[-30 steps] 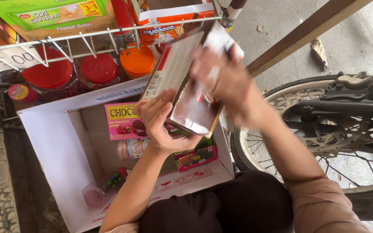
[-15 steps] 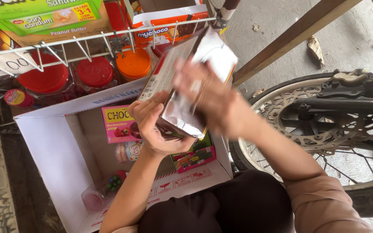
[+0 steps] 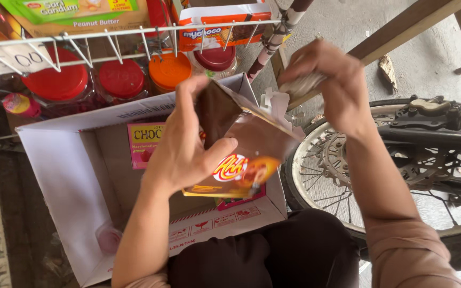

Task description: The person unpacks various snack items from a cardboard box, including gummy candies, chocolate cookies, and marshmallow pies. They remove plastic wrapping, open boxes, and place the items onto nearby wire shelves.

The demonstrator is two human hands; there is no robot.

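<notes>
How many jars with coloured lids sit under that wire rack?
4: two red-lidded jars at left, an orange-lidded jar, then a dark red one. More may be hidden behind.

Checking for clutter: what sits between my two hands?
In the head view, the torn white top of the brown snack packet lies between left hand and right hand.

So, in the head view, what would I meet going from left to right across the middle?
White cardboard box → pink packet inside it → left hand → brown snack packet it holds → right hand → motorbike wheel.
</notes>
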